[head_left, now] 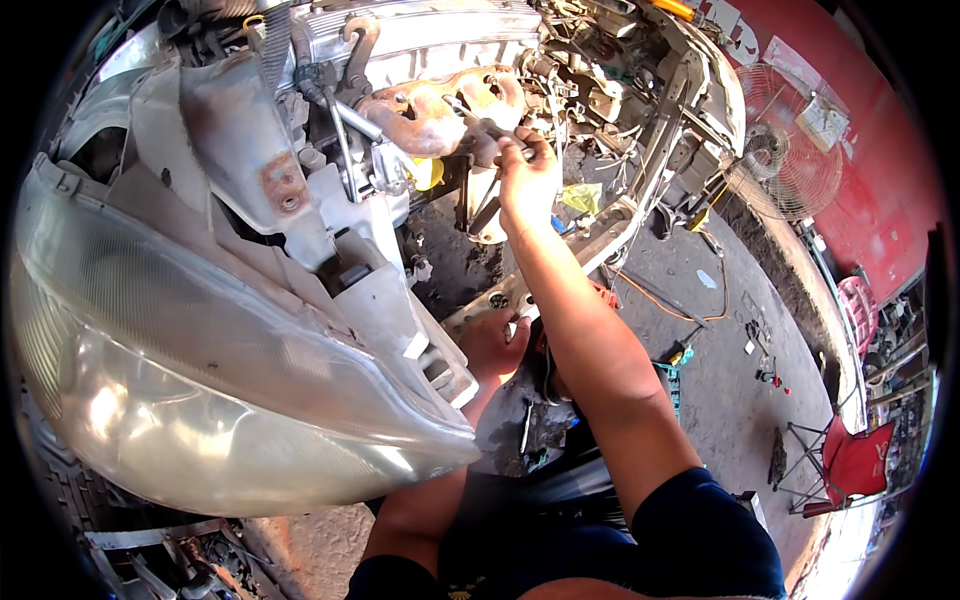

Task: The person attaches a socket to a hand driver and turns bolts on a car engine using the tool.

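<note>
- Rusty pipe (425, 130) is still on the engine (425, 40); front rail (607, 232) bared.
- My right fingers (540, 147) curl near it, left fingers (488, 328) lower; grips, I can't tell.

Hard, bright light falls across the upper part of the view, whitening the silver engine cover (420, 46) and overexposing the wrist of the right hand (527, 172), while the left hand (492, 345) sits in dimmer shade and the dark sleeve (710, 540) loses most detail. Glare spots shine on the cloudy headlight (240, 395), and the ground at lower right burns nearly white. Fisheye distortion bends straight edges toward the rim, all 4 corners go black, and small background items at right look soft.
</note>
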A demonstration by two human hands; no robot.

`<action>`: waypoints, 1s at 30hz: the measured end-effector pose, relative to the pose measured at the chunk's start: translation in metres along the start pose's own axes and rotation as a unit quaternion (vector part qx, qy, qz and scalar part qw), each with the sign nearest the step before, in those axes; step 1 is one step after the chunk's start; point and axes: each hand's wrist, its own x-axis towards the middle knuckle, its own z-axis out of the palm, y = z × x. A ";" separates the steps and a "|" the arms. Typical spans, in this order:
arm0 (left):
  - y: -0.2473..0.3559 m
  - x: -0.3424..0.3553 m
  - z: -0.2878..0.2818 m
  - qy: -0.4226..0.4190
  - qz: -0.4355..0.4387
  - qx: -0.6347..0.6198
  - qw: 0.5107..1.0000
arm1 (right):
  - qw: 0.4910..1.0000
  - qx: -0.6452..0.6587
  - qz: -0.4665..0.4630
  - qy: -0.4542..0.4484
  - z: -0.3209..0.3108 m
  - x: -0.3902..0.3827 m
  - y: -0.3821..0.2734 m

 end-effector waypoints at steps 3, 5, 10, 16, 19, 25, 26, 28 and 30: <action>-0.002 0.000 -0.003 0.000 0.006 0.003 1.000 | 0.999 0.010 0.042 0.028 -0.002 0.006 -0.001; -0.001 0.000 -0.003 -0.003 0.007 0.010 1.000 | 0.997 0.044 0.068 -0.019 -0.005 0.007 0.005; 0.007 0.001 -0.001 -0.037 -0.030 -0.016 0.999 | 0.985 -0.105 -0.140 -0.012 -0.005 0.006 0.017; 0.005 -0.002 -0.006 -0.017 -0.037 -0.005 0.999 | 0.992 -0.006 0.103 -0.073 -0.006 0.003 -0.006; 0.004 0.000 0.000 -0.014 -0.013 -0.015 1.000 | 0.993 -0.060 -0.061 -0.083 -0.009 0.010 0.013; 0.005 0.000 -0.004 -0.018 -0.023 -0.017 0.999 | 0.998 0.020 0.049 -0.044 -0.004 0.010 0.000; 0.005 0.000 -0.004 -0.018 -0.023 -0.017 0.999 | 0.999 0.015 -0.011 -0.047 -0.001 0.007 0.002; 0.004 0.000 -0.003 -0.016 -0.021 -0.026 0.999 | 0.995 -0.005 -0.076 -0.063 0.001 0.003 0.005; 0.004 0.000 -0.002 -0.019 -0.022 -0.024 0.999 | 0.999 -0.018 -0.039 -0.026 0.000 0.006 0.005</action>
